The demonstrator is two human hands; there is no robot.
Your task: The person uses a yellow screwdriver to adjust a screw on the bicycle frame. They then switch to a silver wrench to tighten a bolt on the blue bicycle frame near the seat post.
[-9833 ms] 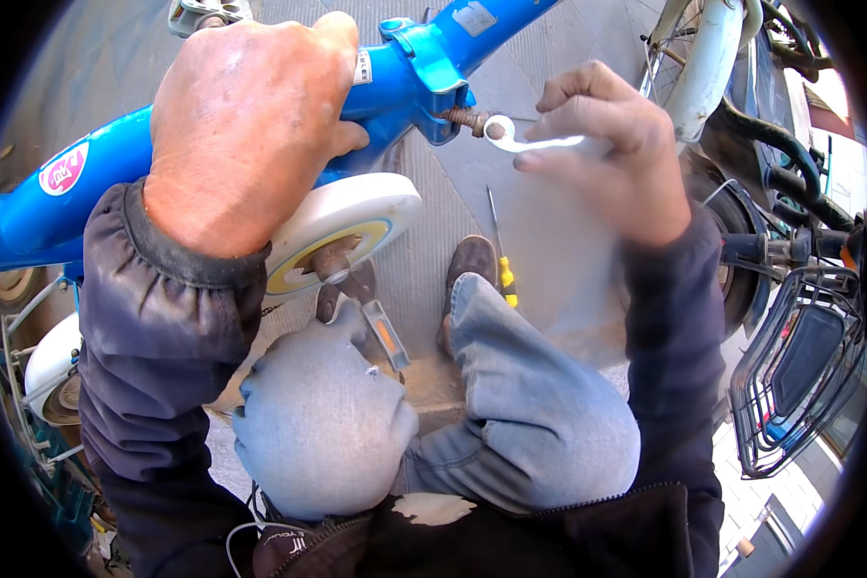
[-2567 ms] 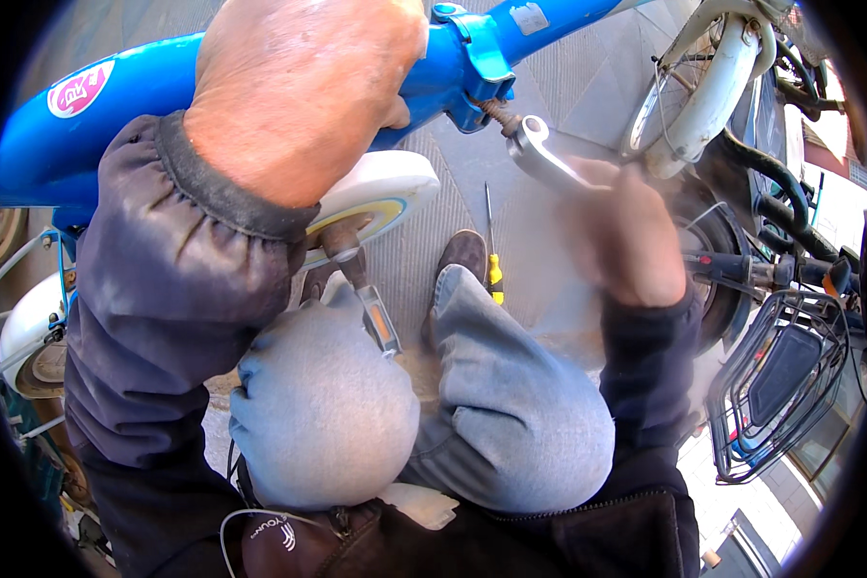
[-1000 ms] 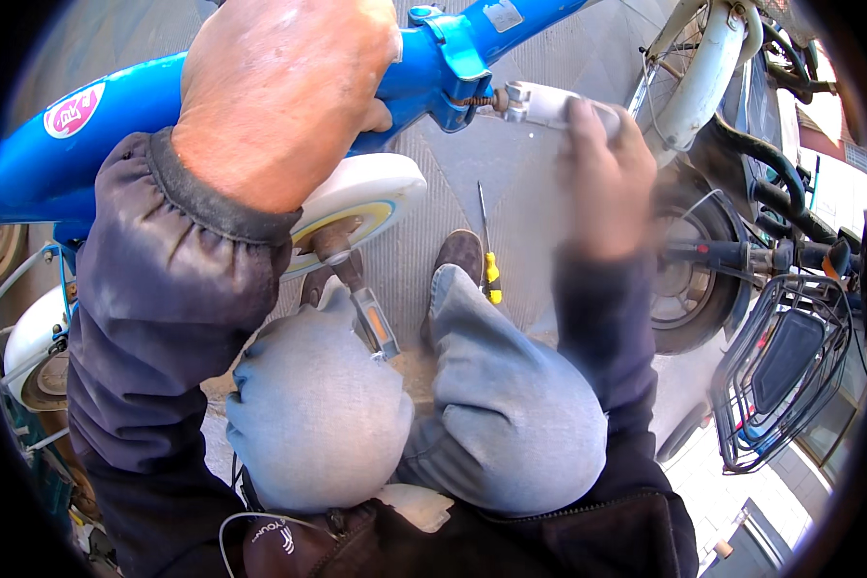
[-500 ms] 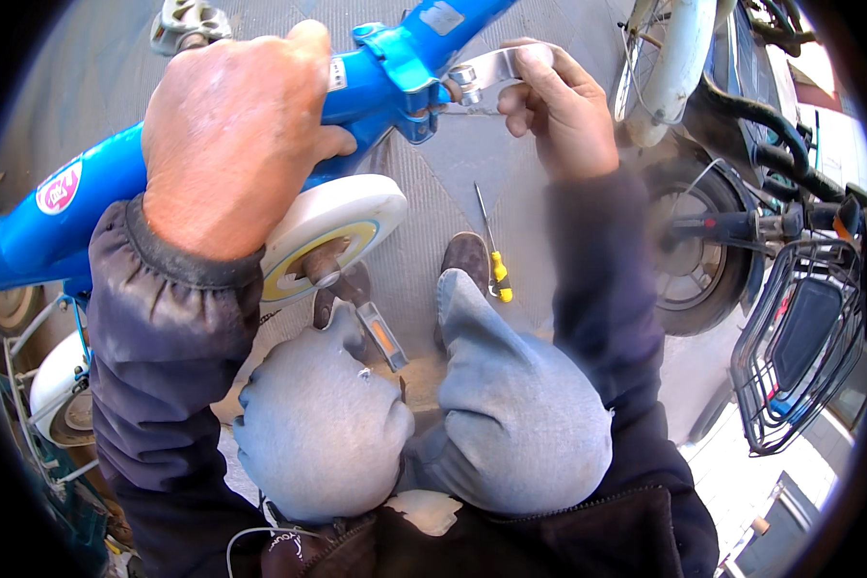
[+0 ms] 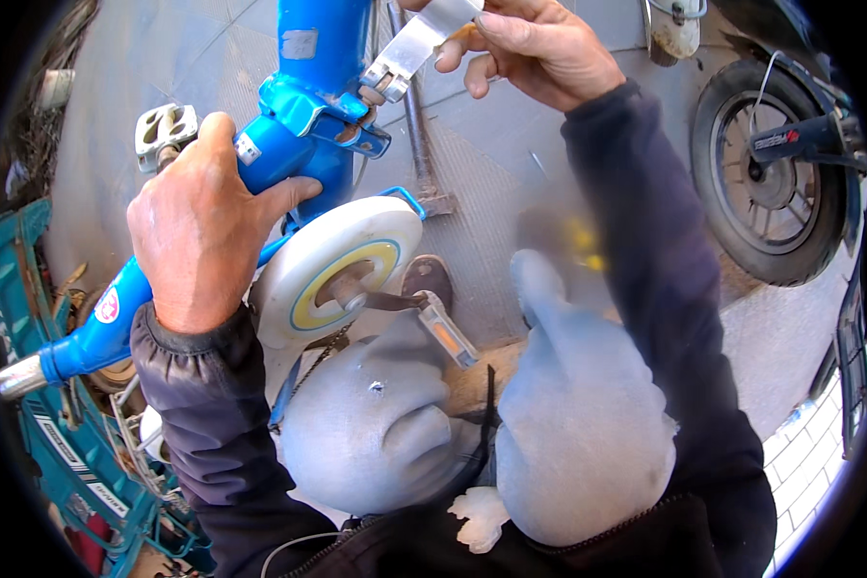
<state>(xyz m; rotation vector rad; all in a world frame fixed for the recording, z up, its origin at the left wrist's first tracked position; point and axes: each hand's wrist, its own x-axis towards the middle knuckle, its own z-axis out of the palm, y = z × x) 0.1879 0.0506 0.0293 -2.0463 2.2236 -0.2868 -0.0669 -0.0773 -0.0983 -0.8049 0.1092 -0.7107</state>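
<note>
A blue bicycle frame (image 5: 323,39) slants across the left side, with a hinged clamp (image 5: 308,111) partway along its tube. My left hand (image 5: 197,217) is wrapped over the tube below this clamp, thumb toward me. From the clamp's side sticks out a flat silver lever (image 5: 419,43), swung away from the tube. Its far end lies between the thumb and fingers of my right hand (image 5: 549,53); some fingertips are hidden or cut off by the picture's top edge. Under the tube sits a white chain guard disc (image 5: 395,217) with a crank and a pedal (image 5: 448,332) carrying an orange reflector.
A second pedal (image 5: 164,135) sticks out beyond my left hand. A blurred yellow-handled screwdriver (image 5: 583,241) lies on the floor near my right shoe. Another vehicle's wheel (image 5: 771,173) stands at the right. Teal crates or racks (image 5: 77,462) fill the lower left.
The view has turned, so the frame runs more steeply and the lever points up to the right. Both hands keep their places on tube and lever. The screwdriver has become blurred.
</note>
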